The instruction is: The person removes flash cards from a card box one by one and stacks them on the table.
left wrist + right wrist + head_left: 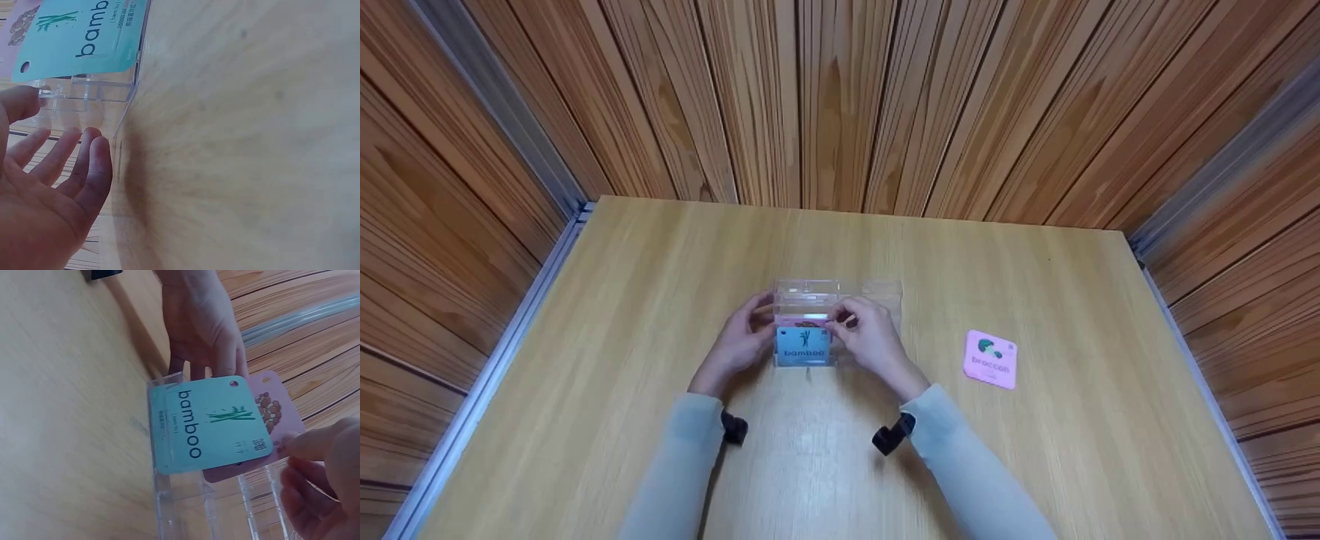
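Observation:
A clear plastic tiered card holder (807,288) stands mid-table. A blue "bamboo" card (803,346) leans in its front tier, a pink card (284,405) with a cluster of brown round shapes directly behind it. My right hand (871,335) pinches the pink card by its right edge between thumb and index finger; the other fingers curl beneath. At the holder's left side, my left hand (739,341) grips it, thumb by the tier edges and gently bent fingers along the outer wall. Part of the pink card is hidden by the blue one.
A pink "broccoli" card (990,359) lies face up on the table to the right, possibly atop others. More clear plastic (883,288) extends right behind my right hand. Wood-plank walls (840,105) with metal corner rails enclose the wooden table (585,420).

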`<state>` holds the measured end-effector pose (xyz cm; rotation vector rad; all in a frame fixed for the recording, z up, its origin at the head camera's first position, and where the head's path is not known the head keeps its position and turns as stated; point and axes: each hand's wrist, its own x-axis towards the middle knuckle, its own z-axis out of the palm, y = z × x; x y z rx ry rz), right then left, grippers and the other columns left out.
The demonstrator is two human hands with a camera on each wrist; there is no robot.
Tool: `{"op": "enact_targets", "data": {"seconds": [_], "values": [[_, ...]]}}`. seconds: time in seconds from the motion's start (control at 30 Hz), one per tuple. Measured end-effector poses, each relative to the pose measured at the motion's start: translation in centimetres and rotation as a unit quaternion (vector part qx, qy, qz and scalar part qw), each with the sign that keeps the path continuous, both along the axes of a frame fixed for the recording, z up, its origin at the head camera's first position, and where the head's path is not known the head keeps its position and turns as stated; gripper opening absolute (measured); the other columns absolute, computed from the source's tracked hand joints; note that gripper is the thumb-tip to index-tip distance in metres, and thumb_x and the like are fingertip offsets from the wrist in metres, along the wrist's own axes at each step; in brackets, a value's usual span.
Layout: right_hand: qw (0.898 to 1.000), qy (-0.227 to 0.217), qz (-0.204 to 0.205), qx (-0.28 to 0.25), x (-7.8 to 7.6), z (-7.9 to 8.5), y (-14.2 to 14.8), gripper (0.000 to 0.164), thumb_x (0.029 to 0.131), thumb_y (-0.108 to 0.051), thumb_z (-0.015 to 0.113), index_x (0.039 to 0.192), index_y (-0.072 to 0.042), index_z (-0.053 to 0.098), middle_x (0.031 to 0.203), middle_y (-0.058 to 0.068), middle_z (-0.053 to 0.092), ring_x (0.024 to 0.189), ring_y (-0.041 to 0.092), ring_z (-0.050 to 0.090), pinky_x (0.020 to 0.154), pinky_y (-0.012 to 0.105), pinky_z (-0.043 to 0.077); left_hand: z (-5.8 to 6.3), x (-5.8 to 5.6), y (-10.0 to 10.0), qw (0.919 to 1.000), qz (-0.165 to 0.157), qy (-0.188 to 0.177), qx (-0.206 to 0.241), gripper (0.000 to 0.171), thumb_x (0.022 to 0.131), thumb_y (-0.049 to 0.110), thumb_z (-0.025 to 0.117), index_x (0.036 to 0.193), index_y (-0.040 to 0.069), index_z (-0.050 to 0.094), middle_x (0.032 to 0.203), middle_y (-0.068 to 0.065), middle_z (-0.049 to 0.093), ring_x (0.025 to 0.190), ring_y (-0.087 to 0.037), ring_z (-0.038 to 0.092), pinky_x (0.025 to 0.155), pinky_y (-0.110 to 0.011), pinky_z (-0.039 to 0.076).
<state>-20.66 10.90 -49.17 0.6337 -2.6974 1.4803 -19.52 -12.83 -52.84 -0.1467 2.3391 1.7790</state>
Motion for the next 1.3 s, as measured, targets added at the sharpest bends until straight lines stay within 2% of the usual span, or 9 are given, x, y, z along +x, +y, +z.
{"op": "enact_targets", "data": {"seconds": [0.17,0.23,0.4,0.6,0.73,0.9,1.07,1.3], "values": [[0.998,-0.056,0.011,-0.029,-0.1,0.4,0.1,0.008,0.091,-0.007,0.072,0.093,-0.014,0.071,0.093,-0.003,0.071,0.084,0.014,0.067,0.078,0.029,0.056,-0.1,0.0,-0.2,1.0000,0.001,-0.002,-0.006,0.059,0.099,0.018,0.062,0.151,0.031,0.039,0.146,0.004,0.046,0.130,-0.020,0.048,0.108,-0.043,0.041],[0.997,-0.061,0.010,-0.036,-0.2,0.6,0.2,0.007,0.091,-0.006,0.071,0.093,-0.013,0.070,0.093,-0.002,0.072,0.085,0.014,0.067,0.079,0.029,0.057,-0.1,0.1,-0.3,1.0000,-0.002,-0.001,-0.007,0.058,0.100,0.018,0.061,0.152,0.031,0.038,0.147,0.004,0.045,0.131,-0.020,0.048,0.108,-0.044,0.040],[0.997,-0.040,0.000,-0.059,-0.3,1.1,0.7,0.005,0.092,-0.005,0.070,0.096,-0.008,0.068,0.094,0.002,0.073,0.086,0.018,0.069,0.079,0.031,0.057,0.0,0.1,-0.5,0.9999,-0.009,0.007,-0.005,0.058,0.101,0.016,0.059,0.153,0.028,0.037,0.149,0.002,0.044,0.132,-0.021,0.047,0.109,-0.046,0.039],[0.994,-0.014,-0.015,-0.106,-0.5,1.8,1.8,0.006,0.094,-0.004,0.067,0.099,-0.006,0.065,0.096,0.005,0.071,0.090,0.019,0.069,0.080,0.033,0.057,0.1,0.2,-0.3,0.9999,-0.003,-0.001,-0.010,0.059,0.101,0.018,0.059,0.153,0.031,0.037,0.149,0.004,0.043,0.131,-0.020,0.047,0.109,-0.044,0.039],[0.990,-0.020,-0.025,-0.139,-0.6,2.0,2.8,0.008,0.095,-0.004,0.066,0.102,-0.006,0.063,0.099,0.007,0.068,0.093,0.021,0.068,0.081,0.037,0.058,0.1,0.2,-0.2,0.9999,0.004,0.001,-0.014,0.057,0.101,0.017,0.060,0.152,0.031,0.039,0.148,0.005,0.044,0.130,-0.020,0.048,0.110,-0.045,0.039],[0.985,-0.026,-0.057,-0.163,-0.6,1.9,4.5,0.009,0.094,0.003,0.064,0.101,0.001,0.060,0.097,0.014,0.067,0.092,0.027,0.067,0.080,0.043,0.059,-0.2,0.0,0.1,0.9998,0.001,0.006,-0.018,0.056,0.100,0.018,0.060,0.151,0.030,0.040,0.147,0.005,0.045,0.130,-0.019,0.048,0.110,-0.045,0.039],[0.978,-0.047,-0.096,-0.176,-0.5,1.7,6.7,0.010,0.093,0.007,0.063,0.101,0.006,0.058,0.097,0.020,0.067,0.091,0.029,0.068,0.076,0.042,0.059,-0.3,-0.2,0.3,0.9997,0.003,0.001,-0.025,0.057,0.100,0.020,0.061,0.151,0.031,0.040,0.148,0.007,0.044,0.129,-0.018,0.048,0.108,-0.044,0.040],[0.978,-0.067,-0.129,-0.153,-0.4,1.0,10.4,0.013,0.094,0.005,0.063,0.106,0.006,0.059,0.100,0.021,0.066,0.089,0.025,0.066,0.076,0.043,0.059,-0.1,-0.2,0.1,0.9998,0.003,-0.002,-0.017,0.055,0.100,0.020,0.060,0.150,0.033,0.041,0.147,0.008,0.044,0.129,-0.018,0.048,0.108,-0.045,0.041]]}}
